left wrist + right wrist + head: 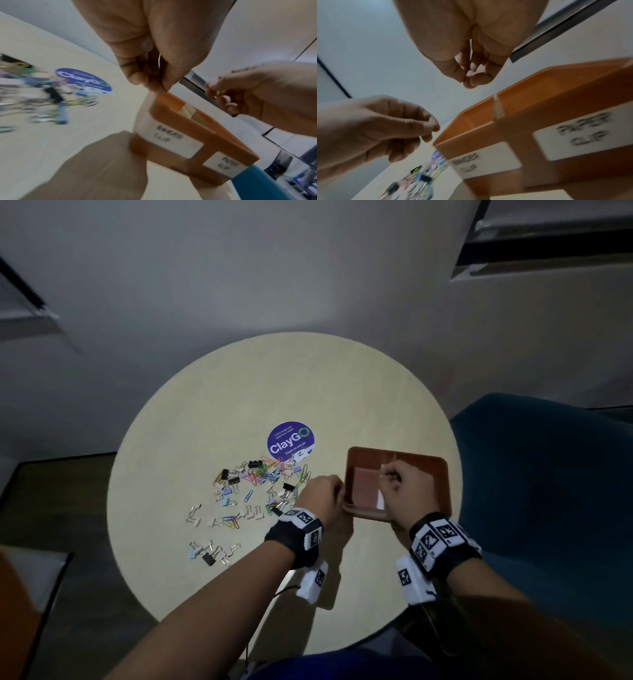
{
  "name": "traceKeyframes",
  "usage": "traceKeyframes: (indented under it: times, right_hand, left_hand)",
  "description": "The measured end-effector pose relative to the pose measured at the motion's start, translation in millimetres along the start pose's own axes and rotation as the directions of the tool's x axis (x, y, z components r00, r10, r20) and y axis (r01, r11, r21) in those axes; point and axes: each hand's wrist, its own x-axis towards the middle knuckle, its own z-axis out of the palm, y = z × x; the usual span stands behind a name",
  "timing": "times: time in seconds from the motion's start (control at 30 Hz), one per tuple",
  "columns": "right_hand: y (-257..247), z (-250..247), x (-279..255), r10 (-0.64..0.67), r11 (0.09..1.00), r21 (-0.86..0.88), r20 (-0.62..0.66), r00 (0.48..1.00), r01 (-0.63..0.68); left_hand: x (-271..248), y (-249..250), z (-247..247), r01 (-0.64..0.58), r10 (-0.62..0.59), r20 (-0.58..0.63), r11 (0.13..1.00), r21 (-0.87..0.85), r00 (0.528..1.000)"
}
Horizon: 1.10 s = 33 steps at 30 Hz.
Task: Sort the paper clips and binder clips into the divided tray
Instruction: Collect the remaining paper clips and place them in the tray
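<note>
An orange divided tray point(442, 474) sits near the right edge of the round counter point(239, 392). The left hand point(320, 496) hovers at the tray's left wall, fingers curled, pinching something thin I cannot identify. The right hand point(402, 489) hangs over the tray, fingertips loosely together; whether it holds anything is unclear. Clips point(253, 484) lie scattered left of the tray, with bare counter beyond.

the clip pile point(42, 97) blurs in both wrist views; the right hand point(402, 489) hides the tray's divider.
</note>
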Motion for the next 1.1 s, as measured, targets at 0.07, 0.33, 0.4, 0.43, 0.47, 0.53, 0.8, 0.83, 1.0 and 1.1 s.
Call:
traceKeyframes:
  times: [0.07, 0.33, 0.4, 0.43, 0.47, 0.53, 0.8, 0.83, 1.0, 1.1]
  right_hand:
    - [-19, 22, -3, -0.084, 0.996, 0.002, 0.061, 0.995, 0.084]
    - [-57, 125, -33, -0.116, 0.971, -0.139, 0.444, 0.888, 0.197]
    - [-56, 146, -35, -0.060, 0.964, -0.198, 0.490, 0.870, 0.178]
    - [-55, 156, -35, -0.032, 0.961, -0.225, 0.495, 0.868, 0.164]
    - [-54, 164, -35, -0.016, 0.957, -0.245, 0.496, 0.868, 0.157]
    - [-53, 178, -35, -0.003, 0.950, -0.268, 0.506, 0.863, 0.160]
    - [-52, 196, -36, -0.002, 0.922, -0.342, 0.466, 0.885, 0.183]
    - [-53, 196, -36, -0.010, 0.924, -0.333, 0.469, 0.883, 0.188]
    - [-57, 200, -36, -0.011, 0.932, -0.320, 0.443, 0.897, 0.169]
    - [-61, 201, -36, 0.006, 0.931, -0.329, 0.445, 0.896, 0.157]
  left_hand:
    - [-15, -31, -3, 0.043, -0.043, 0.021, 0.999, 0.003, 0.999]
    - [-66, -164, -36, 0.325, -0.325, 0.006, 0.945, 0.033, 0.946]
    - [-69, -190, -47, 0.358, -0.358, -0.005, 0.931, 0.068, 0.934]
    - [-69, -201, -51, 0.353, -0.356, 0.004, 0.930, 0.101, 0.935]
    - [-68, -209, -54, 0.335, -0.341, 0.024, 0.933, 0.133, 0.940]
    - [-67, -218, -59, 0.269, -0.284, 0.066, 0.947, 0.177, 0.956]
    - [-58, -226, -61, 0.090, -0.115, 0.106, 0.973, 0.211, 0.988]
    - [-57, -228, -60, 0.077, -0.102, 0.110, 0.974, 0.213, 0.989]
    - [-52, -237, -60, 0.107, -0.123, 0.072, 0.977, 0.187, 0.990]
    - [-45, -240, -61, 0.097, -0.110, 0.069, 0.981, 0.167, 0.992]
